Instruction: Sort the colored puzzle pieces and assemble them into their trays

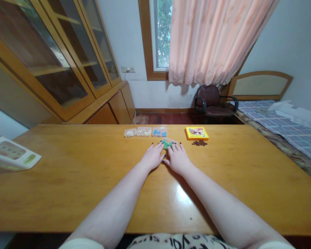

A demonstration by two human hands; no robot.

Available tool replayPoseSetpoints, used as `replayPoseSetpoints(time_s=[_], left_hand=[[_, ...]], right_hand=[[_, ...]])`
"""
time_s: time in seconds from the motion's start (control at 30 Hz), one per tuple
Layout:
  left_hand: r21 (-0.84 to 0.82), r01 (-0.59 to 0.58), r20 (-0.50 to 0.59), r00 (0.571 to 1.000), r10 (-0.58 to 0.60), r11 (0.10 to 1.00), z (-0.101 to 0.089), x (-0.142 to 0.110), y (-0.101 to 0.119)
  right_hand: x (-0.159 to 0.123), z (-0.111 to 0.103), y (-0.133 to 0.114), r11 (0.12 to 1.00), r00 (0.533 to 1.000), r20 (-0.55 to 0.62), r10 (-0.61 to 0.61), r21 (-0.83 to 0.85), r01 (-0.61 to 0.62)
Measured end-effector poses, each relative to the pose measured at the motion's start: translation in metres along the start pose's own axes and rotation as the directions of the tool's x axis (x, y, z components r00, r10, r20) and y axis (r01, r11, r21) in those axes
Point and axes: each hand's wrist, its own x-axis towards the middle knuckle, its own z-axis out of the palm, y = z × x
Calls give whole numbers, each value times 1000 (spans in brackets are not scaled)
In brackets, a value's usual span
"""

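Note:
Both of my hands lie palm down, side by side, near the middle of the wooden table [106,193]. My left hand [152,155] has its fingers stretched forward, the tips close to a small clear box [174,141] of green pieces [167,143]. From the other side, my right hand [178,157] spreads its fingers at the box's near edge. Whether the fingertips touch the box I cannot tell. My two thumbs almost meet below it. Just behind stands a clear box with blue pieces [159,132].
Left of the blue pieces are clear boxes of pale pieces [143,131] and white pieces [130,132]. To the right lie a yellow box [197,133] and a pile of small brown pieces [199,143]. A white container [14,154] is at the far left.

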Motion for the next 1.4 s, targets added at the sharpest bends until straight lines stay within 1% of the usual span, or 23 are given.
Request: replayPoseSetpoints(time_s=[0.1,0.2,0.27,0.33,0.43,0.6,0.87,1.07,1.17,1.27,1.3,1.33,1.37,1.4], left_hand=[[-56,-59,-11,998,58,997,3,-1,1],[-92,-126,-33,992,123,988,4,-2,1],[-83,-117,-73,991,111,990,4,-2,0],[-78,-71,-108,992,62,994,3,-1,-2],[-97,-3,-120,993,-8,995,4,0,-8],[-129,66,-120,989,-82,989,8,1,-15],[-130,77,-80,993,-88,988,8,0,-16],[-131,67,-100,992,-80,989,9,0,-15],[-140,66,-101,992,-80,988,7,0,-14],[-147,70,-100,991,-85,987,5,0,-14],[-148,70,-99,991,-85,987,5,0,-14],[-149,69,-98,992,-84,986,5,0,-15],[-150,68,-99,992,-84,986,6,0,-15],[-150,67,-99,992,-82,986,6,-1,-15]], right_hand=[[-2,-1,-4,994,996,-5,91,-53,-91],[-3,4,-1,975,977,-37,210,-67,-212],[-1,9,4,964,965,-50,259,-57,-262],[4,13,11,957,957,-75,280,-55,-284],[11,15,18,954,956,-90,280,-82,-287],[28,11,24,950,962,-62,265,-152,-272],[61,6,37,964,973,4,229,-140,-226],[71,7,47,979,982,32,187,-94,-183],[70,6,62,989,989,19,146,-39,-145],[64,1,93,991,988,-82,130,-22,-133],[60,-1,106,988,984,-91,153,-14,-155],[56,-2,121,979,975,-89,202,-4,-203],[51,-3,136,968,966,-67,252,9,-251],[46,-4,150,957,957,-20,290,26,-290]])
